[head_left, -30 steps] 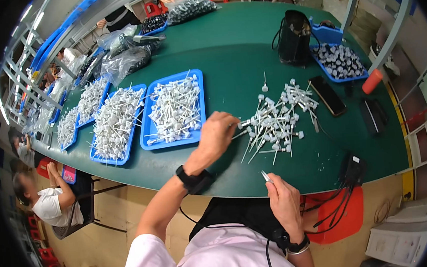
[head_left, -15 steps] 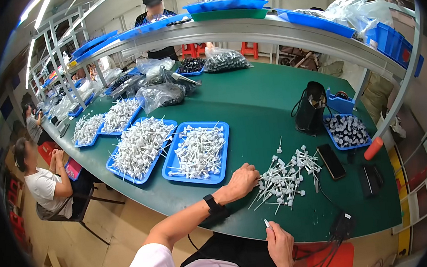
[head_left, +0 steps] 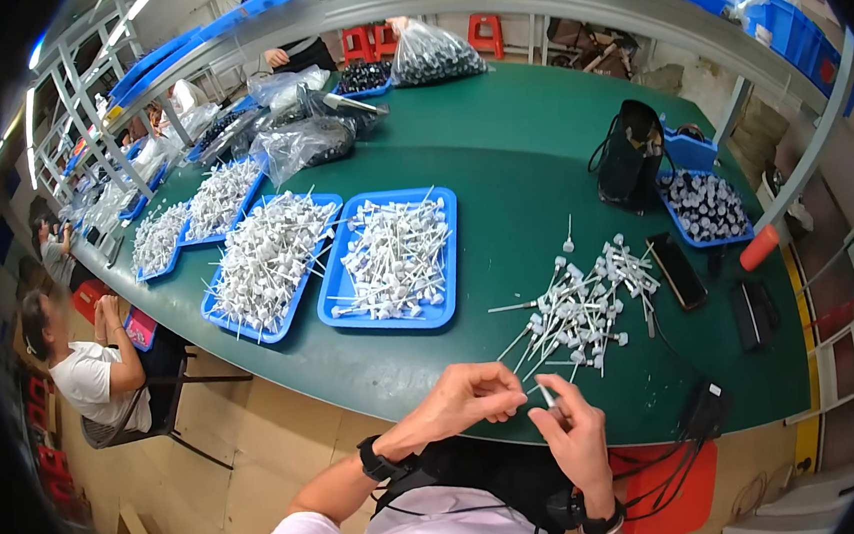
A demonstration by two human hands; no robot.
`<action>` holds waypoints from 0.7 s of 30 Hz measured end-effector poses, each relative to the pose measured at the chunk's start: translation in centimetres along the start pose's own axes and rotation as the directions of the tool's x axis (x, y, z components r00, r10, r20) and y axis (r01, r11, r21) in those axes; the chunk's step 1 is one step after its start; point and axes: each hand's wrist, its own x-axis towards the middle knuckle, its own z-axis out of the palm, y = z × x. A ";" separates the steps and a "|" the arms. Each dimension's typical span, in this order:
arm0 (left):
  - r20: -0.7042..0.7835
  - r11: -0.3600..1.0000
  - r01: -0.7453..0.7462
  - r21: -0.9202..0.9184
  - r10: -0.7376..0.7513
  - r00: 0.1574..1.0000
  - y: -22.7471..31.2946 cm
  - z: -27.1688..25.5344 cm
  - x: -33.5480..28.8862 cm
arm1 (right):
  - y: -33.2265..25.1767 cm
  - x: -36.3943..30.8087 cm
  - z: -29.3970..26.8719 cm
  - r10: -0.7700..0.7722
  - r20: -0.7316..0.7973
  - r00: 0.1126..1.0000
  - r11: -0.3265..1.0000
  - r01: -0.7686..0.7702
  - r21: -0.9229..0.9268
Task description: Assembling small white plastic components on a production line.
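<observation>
Clock centred on hands, 12 = far side of green table (head_left: 509, 160).

L hand (head_left: 468, 399): just over near edge of table, fingers curled in, thumb twd index, tips by R hand. Can't tell if they're closed on anything. Black band (head_left: 375, 459) on wrist.

R hand (head_left: 579, 436): just beside L, at its 4. Thumb + index gripping slim pale tool (head_left: 546, 394), pointed end up, approx twd 11.

White-headed pieces (head_left: 601, 305), thin stems: loose pile on table at 1, nr edge of pile close to L fingertips; stems every which way. One stray (head_left: 570, 246) just beyond, stem pointing 12.

More of same heaped in blue tray (head_left: 455, 250) betw 10 & 11; 2nd blue tray (head_left: 274, 336) at 10, just beside it, fuller, pcs over rim.

Phone (head_left: 678, 269), dark screen, at 2, nr pile. Black bag (head_left: 629, 161) upright at 1, farther out. Orange-red roll (head_left: 759, 248) at 2, nr R end of table. Black box w/ cables (head_left: 704, 408) at 3. Seated person (head_left: 99, 368), white top, at 9–10, well apart.
</observation>
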 end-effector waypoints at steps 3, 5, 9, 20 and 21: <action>0.023 0.962 0.108 -0.252 -0.105 0.994 -1.0 -0.6 -0.9 | 0.9 -0.2 1.8 0.099 0.108 0.989 0.979 -0.116 0.166; 0.044 0.920 0.164 -0.357 -0.159 0.986 -1.7 -0.6 -1.1 | 1.5 -0.4 2.5 0.070 0.078 0.995 0.984 -0.081 0.156; 0.001 0.800 0.193 -0.569 -0.234 0.972 -1.9 0.1 -1.9 | 1.0 -0.4 3.5 0.027 -0.033 0.999 0.991 -0.023 0.135; -0.077 0.747 0.140 -0.650 -0.247 0.966 -2.6 2.2 -2.2 | 2.8 -0.6 4.8 -0.165 -0.266 0.950 0.986 0.161 -0.039; -0.098 0.785 0.111 -0.609 -0.214 0.972 -2.8 2.2 -2.1 | 2.8 -0.5 4.7 -0.176 -0.262 0.949 0.984 0.167 -0.055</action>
